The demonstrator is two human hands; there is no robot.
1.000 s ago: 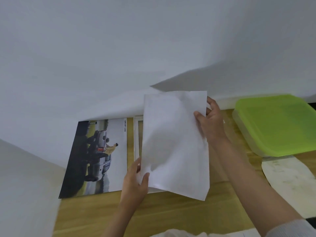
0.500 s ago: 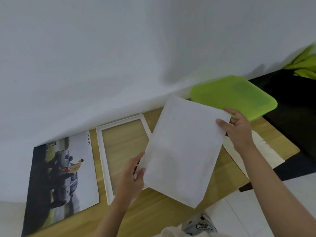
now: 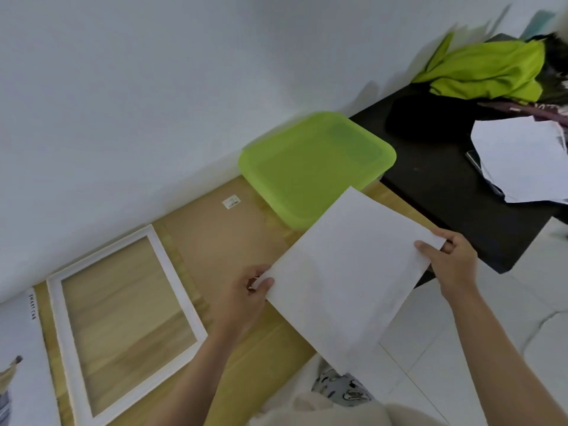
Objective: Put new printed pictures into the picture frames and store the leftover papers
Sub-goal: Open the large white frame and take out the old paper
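Observation:
I hold a blank white sheet of paper (image 3: pixel 347 278) above the right end of the wooden table (image 3: pixel 252 358). My left hand (image 3: pixel 242 293) pinches its left corner and my right hand (image 3: pixel 448 262) pinches its right corner. A white picture frame (image 3: pixel 181 290) lies flat on the table to the left, and the wood shows through its opening. A brown backing board (image 3: pixel 215 238) lies between the frame and the sheet. At the far left edge lies a printed car picture (image 3: pixel 21 342), mostly cut off.
A lime-green plastic lid or box (image 3: pixel 310 167) sits at the back right of the table against the white wall. Beyond it a black table (image 3: pixel 445 192) carries crumpled white papers (image 3: pixel 522 161) and green cloth (image 3: pixel 488 69). White floor tiles lie at the lower right.
Both hands have carried the white sheet to the right, off the frame and toward the table's right end. The view has swung right, revealing the backing board and the black table.

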